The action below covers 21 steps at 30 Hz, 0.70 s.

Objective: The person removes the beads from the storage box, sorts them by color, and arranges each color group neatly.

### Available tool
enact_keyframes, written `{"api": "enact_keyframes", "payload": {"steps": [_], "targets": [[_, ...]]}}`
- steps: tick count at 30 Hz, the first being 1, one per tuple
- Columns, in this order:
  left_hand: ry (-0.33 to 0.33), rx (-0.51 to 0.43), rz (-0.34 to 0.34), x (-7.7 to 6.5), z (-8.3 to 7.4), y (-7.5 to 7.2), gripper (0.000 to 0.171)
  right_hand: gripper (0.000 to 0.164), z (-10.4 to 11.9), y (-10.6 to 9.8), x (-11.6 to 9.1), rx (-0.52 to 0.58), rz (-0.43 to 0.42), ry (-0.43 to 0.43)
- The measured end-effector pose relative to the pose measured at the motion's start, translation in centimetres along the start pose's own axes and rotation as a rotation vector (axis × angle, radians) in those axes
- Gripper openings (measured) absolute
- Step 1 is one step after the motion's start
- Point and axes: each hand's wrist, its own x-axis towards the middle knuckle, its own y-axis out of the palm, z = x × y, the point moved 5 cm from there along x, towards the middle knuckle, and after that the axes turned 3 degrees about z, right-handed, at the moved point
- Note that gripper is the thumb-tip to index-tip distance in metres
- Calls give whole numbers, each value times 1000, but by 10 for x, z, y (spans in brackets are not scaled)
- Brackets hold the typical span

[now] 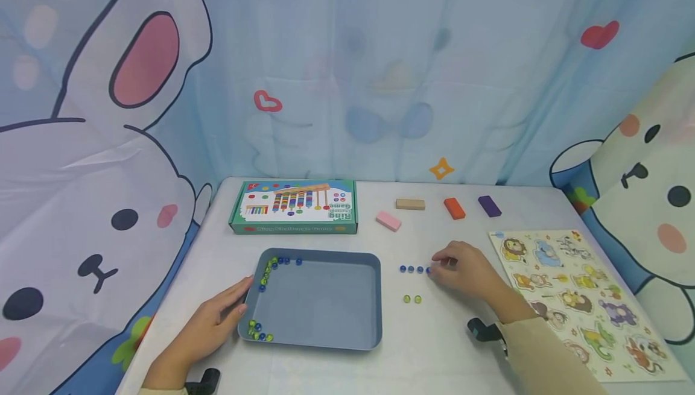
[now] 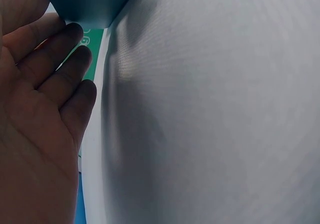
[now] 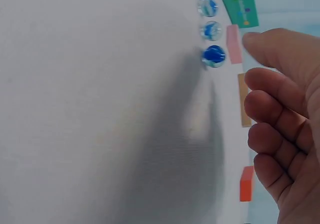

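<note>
A grey-blue tray (image 1: 315, 301) holds green marbles (image 1: 266, 271) and blue marbles (image 1: 299, 261) along its left side and in its left corners. My left hand (image 1: 209, 325) rests against the tray's left wall with its fingers relaxed. Right of the tray, several blue marbles (image 1: 411, 269) form a row. My right hand (image 1: 467, 271) is at the row's right end. In the right wrist view, the thumb and loosely bent fingers (image 3: 265, 106) stand apart from the end blue marble (image 3: 214, 56), with nothing visible between them. Two green marbles (image 1: 412, 299) lie nearer the front.
Behind the tray lies a green ring game box (image 1: 293, 207). Pink (image 1: 388, 221), wooden (image 1: 409, 204), orange (image 1: 454, 208) and purple blocks (image 1: 490, 206) are spread across the back. An animal sticker sheet (image 1: 586, 304) covers the right side, partly under the right forearm.
</note>
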Motion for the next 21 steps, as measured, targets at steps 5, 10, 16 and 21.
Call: {"api": "enact_keyframes", "payload": {"steps": [5, 10, 16, 21], "targets": [[19, 1, -14, 1, -4, -2, 52, 23, 8, -11, 3, 6, -53, -44], [30, -4, -23, 1, -5, -2, 52, 25, 31, -16, 10, 5, -75, -99], [-22, 36, -1, 1, 0, -1, 53, 24, 74, -13, 25, 16, -60, -181], [-45, 53, 13, 1, 2, 1, 53, 24, 119, -9, 40, 36, -50, -281]]}}
